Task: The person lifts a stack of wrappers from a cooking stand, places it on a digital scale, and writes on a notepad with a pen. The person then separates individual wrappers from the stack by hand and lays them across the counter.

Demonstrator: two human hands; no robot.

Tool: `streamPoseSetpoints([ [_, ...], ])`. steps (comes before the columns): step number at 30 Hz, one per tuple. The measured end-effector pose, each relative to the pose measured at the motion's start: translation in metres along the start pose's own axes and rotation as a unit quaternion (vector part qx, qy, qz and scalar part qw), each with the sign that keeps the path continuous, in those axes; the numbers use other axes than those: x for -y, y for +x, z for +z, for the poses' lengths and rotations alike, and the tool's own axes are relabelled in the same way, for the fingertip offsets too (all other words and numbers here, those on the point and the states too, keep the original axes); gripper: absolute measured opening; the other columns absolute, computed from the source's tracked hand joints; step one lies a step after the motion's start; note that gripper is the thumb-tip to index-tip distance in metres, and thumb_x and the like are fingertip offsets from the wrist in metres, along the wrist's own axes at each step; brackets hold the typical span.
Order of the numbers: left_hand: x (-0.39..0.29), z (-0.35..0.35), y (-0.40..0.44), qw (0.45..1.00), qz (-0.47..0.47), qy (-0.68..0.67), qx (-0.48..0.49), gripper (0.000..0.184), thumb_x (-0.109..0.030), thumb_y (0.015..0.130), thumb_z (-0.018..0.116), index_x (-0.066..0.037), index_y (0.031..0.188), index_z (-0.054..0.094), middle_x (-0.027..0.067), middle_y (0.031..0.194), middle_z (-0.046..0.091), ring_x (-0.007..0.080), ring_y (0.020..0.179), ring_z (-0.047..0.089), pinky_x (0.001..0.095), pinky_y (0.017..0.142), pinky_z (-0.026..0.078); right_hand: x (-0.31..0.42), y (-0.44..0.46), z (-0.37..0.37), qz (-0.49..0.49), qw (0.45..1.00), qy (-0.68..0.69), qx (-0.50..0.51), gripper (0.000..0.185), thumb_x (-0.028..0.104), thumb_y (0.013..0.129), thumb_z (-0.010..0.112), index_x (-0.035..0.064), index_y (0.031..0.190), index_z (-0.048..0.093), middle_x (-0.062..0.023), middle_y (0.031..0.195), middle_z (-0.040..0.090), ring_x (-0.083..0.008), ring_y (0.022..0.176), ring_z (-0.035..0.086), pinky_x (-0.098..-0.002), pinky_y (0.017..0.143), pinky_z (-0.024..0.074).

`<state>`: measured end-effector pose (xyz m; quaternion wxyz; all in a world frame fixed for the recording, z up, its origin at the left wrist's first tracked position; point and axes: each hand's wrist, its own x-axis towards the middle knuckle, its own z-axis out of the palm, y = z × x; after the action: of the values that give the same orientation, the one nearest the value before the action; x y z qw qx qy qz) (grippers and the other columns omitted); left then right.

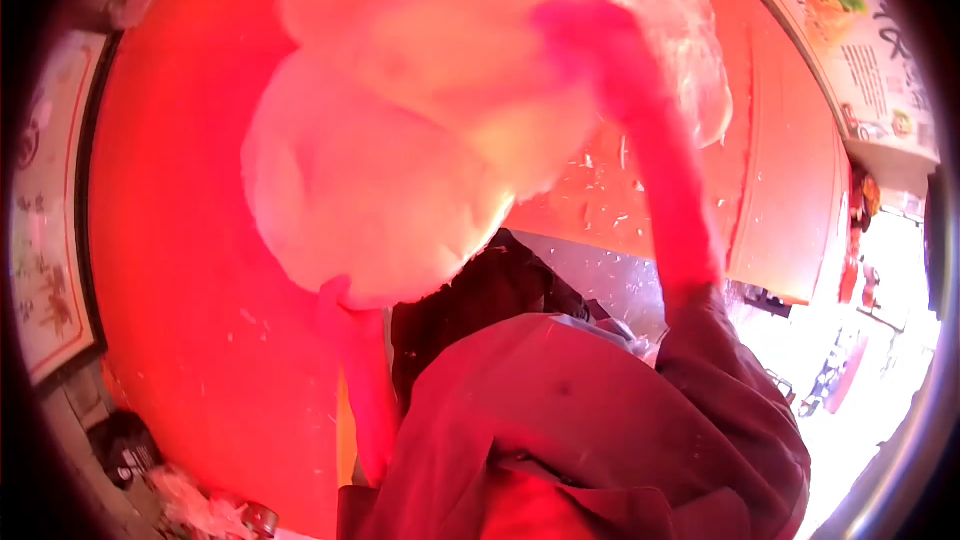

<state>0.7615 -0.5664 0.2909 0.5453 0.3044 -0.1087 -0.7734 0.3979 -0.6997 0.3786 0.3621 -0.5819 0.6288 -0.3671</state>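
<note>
A large pale, soft, rounded mass (370, 180) with folds in it lies over the red-lit tabletop, and its lower rim sticks out past the table's edge. Its exact kind does not show under the strong red light. My left hand (345, 305) holds its lower rim, thumb on top and the other fingers hidden beneath. Farther up, my right hand (590, 40) is at the mass's right side, smeared by motion, so its fingers cannot be made out. Beside it lies crumpled clear plastic (690, 50).
Small pale scraps (610, 185) are scattered on the tabletop (180, 240). A framed sign (55, 210) stands at the left, and a printed food poster (860, 50) is at the upper right. A black item (125, 450) and a plastic bag (195, 505) sit at the lower left.
</note>
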Motion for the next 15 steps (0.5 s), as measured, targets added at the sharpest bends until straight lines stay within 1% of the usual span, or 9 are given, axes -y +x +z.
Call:
streamPoseSetpoints([
  [1, 0.001, 0.000, 0.002, 1.000, -0.005, 0.002, 0.008, 0.040, -0.024, 0.096, 0.058, -0.004, 0.130, 0.049, 0.0101, 0.121, 0.060, 0.0254, 0.106, 0.061, 0.0388, 0.087, 0.051, -0.020, -0.004, -0.040, -0.045, 0.997, -0.018, -0.061, 0.027, 0.017, 0.095, 0.056, 0.0031, 0.115, 0.067, -0.0091, 0.105, 0.069, -0.0206, 0.096, 0.064, -0.0346, 0.084, 0.0542],
  [2, 0.003, 0.000, 0.002, 1.000, -0.013, 0.004, 0.012, 0.040, -0.024, 0.096, 0.058, -0.004, 0.130, 0.048, 0.0101, 0.122, 0.060, 0.0254, 0.106, 0.061, 0.0388, 0.088, 0.051, -0.023, -0.013, -0.078, -0.023, 0.973, 0.004, -0.230, 0.030, 0.017, 0.095, 0.057, -0.0018, 0.118, 0.065, -0.0106, 0.103, 0.069, -0.0215, 0.094, 0.064, -0.0348, 0.084, 0.0543],
  [3, 0.002, -0.001, 0.003, 1.000, -0.017, 0.004, 0.017, 0.041, -0.023, 0.096, 0.058, -0.005, 0.131, 0.048, 0.0101, 0.123, 0.059, 0.0254, 0.107, 0.061, 0.0387, 0.088, 0.051, -0.048, -0.018, -0.094, -0.021, 0.971, 0.001, -0.238, 0.030, 0.017, 0.095, 0.057, -0.0018, 0.118, 0.065, -0.0106, 0.103, 0.069, -0.0215, 0.094, 0.064, -0.0348, 0.084, 0.0543],
  [6, -0.008, -0.009, 0.001, 0.999, -0.030, 0.005, 0.029, 0.042, -0.021, 0.096, 0.059, -0.005, 0.133, 0.047, 0.0102, 0.124, 0.059, 0.0254, 0.108, 0.060, 0.0386, 0.089, 0.051, -0.122, -0.094, -0.176, 0.066, 0.945, 0.137, -0.290, 0.029, 0.018, 0.094, 0.061, -0.0008, 0.117, 0.065, -0.0094, 0.101, 0.069, -0.0203, 0.091, 0.066, -0.0333, 0.080, 0.0558],
  [9, -0.015, -0.018, -0.007, 0.999, -0.038, 0.004, 0.037, 0.043, -0.020, 0.096, 0.059, -0.005, 0.135, 0.045, 0.0103, 0.126, 0.058, 0.0255, 0.110, 0.059, 0.0385, 0.091, 0.050, -0.172, -0.163, -0.197, 0.144, 0.892, 0.272, -0.330, 0.029, 0.018, 0.093, 0.065, 0.0002, 0.116, 0.065, -0.0083, 0.098, 0.069, -0.0192, 0.088, 0.068, -0.0319, 0.077, 0.0572],
  [11, -0.017, -0.020, -0.008, 0.998, -0.040, 0.003, 0.041, 0.045, -0.019, 0.096, 0.059, -0.005, 0.136, 0.044, 0.0103, 0.127, 0.057, 0.0255, 0.111, 0.059, 0.0384, 0.092, 0.050, -0.246, -0.205, -0.195, 0.206, 0.864, 0.308, -0.341, 0.040, 0.022, 0.088, 0.072, 0.0008, 0.121, 0.061, -0.0098, 0.099, 0.068, -0.0219, 0.091, 0.067, -0.0332, 0.076, 0.0573],
  [13, -0.011, -0.016, -0.013, 0.998, -0.041, 0.002, 0.043, 0.046, -0.017, 0.096, 0.060, -0.006, 0.137, 0.044, 0.0104, 0.129, 0.056, 0.0255, 0.112, 0.059, 0.0383, 0.093, 0.050, -0.222, -0.221, -0.176, 0.456, 0.807, 0.053, -0.370, 0.054, 0.028, 0.083, 0.079, 0.0023, 0.126, 0.058, -0.0099, 0.097, 0.068, -0.0226, 0.092, 0.066, -0.0342, 0.074, 0.0566],
  [14, -0.003, -0.010, -0.007, 0.998, -0.039, 0.002, 0.043, 0.046, -0.017, 0.096, 0.060, -0.006, 0.138, 0.043, 0.0104, 0.129, 0.056, 0.0255, 0.112, 0.059, 0.0383, 0.093, 0.050, -0.205, -0.212, -0.152, 0.460, 0.766, -0.142, -0.425, 0.063, 0.036, 0.078, 0.082, 0.0028, 0.127, 0.058, -0.0092, 0.098, 0.068, -0.0220, 0.091, 0.066, -0.0321, 0.072, 0.0552],
  [15, 0.005, -0.002, 0.001, 0.999, -0.035, 0.002, 0.039, 0.047, -0.016, 0.096, 0.060, -0.006, 0.138, 0.043, 0.0104, 0.130, 0.056, 0.0256, 0.113, 0.058, 0.0383, 0.094, 0.049, -0.185, -0.198, -0.127, 0.348, 0.810, -0.204, -0.426, 0.061, 0.033, 0.080, 0.081, 0.0019, 0.127, 0.058, -0.0096, 0.098, 0.068, -0.0215, 0.091, 0.066, -0.0315, 0.073, 0.0548],
])
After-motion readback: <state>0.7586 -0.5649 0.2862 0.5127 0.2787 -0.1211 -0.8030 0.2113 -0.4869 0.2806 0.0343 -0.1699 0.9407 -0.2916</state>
